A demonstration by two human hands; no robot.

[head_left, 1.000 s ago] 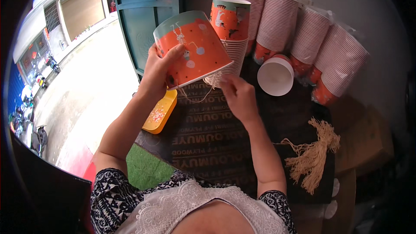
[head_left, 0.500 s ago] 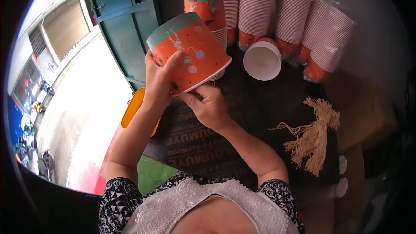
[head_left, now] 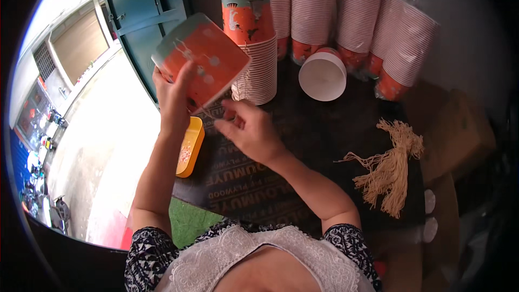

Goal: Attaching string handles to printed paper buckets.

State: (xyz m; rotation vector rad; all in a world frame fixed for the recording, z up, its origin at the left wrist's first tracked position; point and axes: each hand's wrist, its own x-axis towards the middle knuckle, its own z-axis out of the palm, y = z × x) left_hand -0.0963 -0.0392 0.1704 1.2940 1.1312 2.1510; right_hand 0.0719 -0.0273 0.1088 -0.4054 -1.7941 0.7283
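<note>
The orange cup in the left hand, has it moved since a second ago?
Yes. The orange cup has shifted left, away from the cup stack, toward the green door.

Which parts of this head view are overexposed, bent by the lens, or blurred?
Head view: the sunlit ground at left is washed out; the teal door edges bow toward the rim; corners are black vignette; the right hand is slightly soft, while the orange paper cup in the left hand stays fairly sharp.

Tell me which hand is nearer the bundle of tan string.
Right. The right hand lies over the dark board, left of the bundle of tan string; the left hand holds the orange paper cup farther away.
</note>
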